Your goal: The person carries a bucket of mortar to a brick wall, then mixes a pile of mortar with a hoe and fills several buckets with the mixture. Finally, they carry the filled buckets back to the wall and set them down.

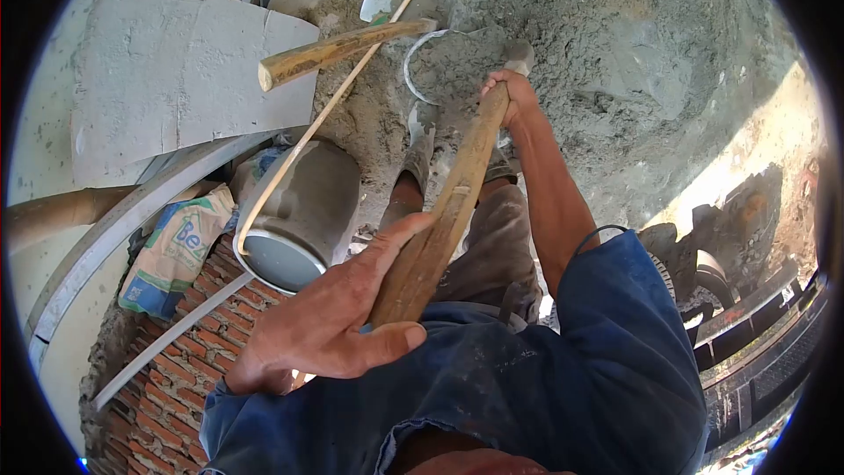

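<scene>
My right hand (510, 93) is wrapped around the thick wooden handle of a hoe (462, 180), close to its metal socket. The blade is hidden against the wet grey mortar (607, 53). Nearer my body, my left hand (330, 312) lies across the handle's upper end. Its index finger reaches along the wood and its thumb sticks out to the side, while the other fingers are hidden beneath. The handle runs slantwise between my arms, above my legs and mortar-stained boots.
Left of my feet lie another wooden handle (343, 51), a thin curved stick (338, 97) and a grey bucket (312, 198) on its side. A printed sack (189, 237), a grey board (176, 75) and stacked bricks (180, 378) are farther left. Dark metal parts (747, 317) stand right.
</scene>
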Available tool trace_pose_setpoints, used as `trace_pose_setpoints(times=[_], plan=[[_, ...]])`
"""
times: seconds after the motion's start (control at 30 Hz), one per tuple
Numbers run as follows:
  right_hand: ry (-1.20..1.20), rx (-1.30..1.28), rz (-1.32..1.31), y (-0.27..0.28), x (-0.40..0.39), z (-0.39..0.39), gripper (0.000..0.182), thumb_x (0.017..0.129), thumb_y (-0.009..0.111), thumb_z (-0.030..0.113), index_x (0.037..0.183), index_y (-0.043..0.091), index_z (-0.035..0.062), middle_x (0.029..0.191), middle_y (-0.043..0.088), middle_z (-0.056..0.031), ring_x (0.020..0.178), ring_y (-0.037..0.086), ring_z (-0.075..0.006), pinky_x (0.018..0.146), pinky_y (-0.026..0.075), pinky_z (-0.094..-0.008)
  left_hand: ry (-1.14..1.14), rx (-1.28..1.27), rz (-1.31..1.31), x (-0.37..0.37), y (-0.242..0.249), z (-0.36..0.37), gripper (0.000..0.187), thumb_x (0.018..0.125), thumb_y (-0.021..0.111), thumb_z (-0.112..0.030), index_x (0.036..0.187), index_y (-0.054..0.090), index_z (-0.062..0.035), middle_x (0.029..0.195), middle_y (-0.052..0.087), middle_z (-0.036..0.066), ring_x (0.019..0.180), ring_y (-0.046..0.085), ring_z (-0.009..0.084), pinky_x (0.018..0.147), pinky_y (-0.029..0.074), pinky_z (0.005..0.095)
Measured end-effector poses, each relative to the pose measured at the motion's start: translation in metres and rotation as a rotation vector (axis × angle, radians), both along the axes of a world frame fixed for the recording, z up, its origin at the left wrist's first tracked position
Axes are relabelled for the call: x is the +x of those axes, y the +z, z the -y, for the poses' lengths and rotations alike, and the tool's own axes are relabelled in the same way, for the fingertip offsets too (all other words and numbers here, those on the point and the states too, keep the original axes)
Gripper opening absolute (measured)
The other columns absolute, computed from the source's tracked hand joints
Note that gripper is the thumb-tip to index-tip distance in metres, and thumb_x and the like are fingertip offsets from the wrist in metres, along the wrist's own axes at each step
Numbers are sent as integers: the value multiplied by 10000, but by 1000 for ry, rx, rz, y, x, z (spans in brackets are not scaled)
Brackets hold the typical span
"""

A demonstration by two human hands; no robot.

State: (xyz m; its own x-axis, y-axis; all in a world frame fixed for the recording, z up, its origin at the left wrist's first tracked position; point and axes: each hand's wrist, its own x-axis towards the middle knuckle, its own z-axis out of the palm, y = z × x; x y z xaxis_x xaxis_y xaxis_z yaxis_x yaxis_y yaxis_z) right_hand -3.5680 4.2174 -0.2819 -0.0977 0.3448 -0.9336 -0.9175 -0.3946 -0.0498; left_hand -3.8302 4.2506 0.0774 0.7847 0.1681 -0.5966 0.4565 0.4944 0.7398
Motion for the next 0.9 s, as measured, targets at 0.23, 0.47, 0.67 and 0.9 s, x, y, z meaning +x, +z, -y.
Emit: trace_pose_setpoints(times=[0.23, 0.47, 0.67, 0.9], plan=[[-55, 94, -204, 32, 125, 36, 74, 820, 480, 53, 791, 425, 14, 652, 472, -61, 538, 477, -162, 531, 492, -296, -233, 100, 417, 155, 22, 19, 781, 908, 417, -467, 1344, 127, 113, 1050, 380, 343, 858, 513, 419, 807, 431, 441], [-256, 131, -155, 96, 231, 85, 84, 813, 474, 65, 777, 428, 6, 656, 479, -57, 559, 499, -157, 544, 498, -277, -307, 25, 587, 215, 35, 32, 823, 884, 442, -522, 1359, 108, 61, 1077, 405, 370, 835, 546, 434, 771, 452, 431], [-355, 69, 493, 89, 237, 96, 50, 810, 493, 36, 799, 445, 26, 629, 484, -66, 529, 485, -172, 501, 486, -314, -601, -63, -297, 165, -31, 24, 918, 726, 706, -267, 1376, 79, -101, 1108, 475, 299, 994, 550, 388, 845, 434, 407], [-441, 42, 630, 29, 196, 113, 108, 754, 561, -30, 829, 488, -3, 659, 504, -103, 586, 542, -218, 520, 498, -356, -552, 617, -612, 94, -274, 96, 339, 692, 631, -138, 1003, 496, -134, 923, 598, 156, 919, 564, 392, 733, 460, 476]])
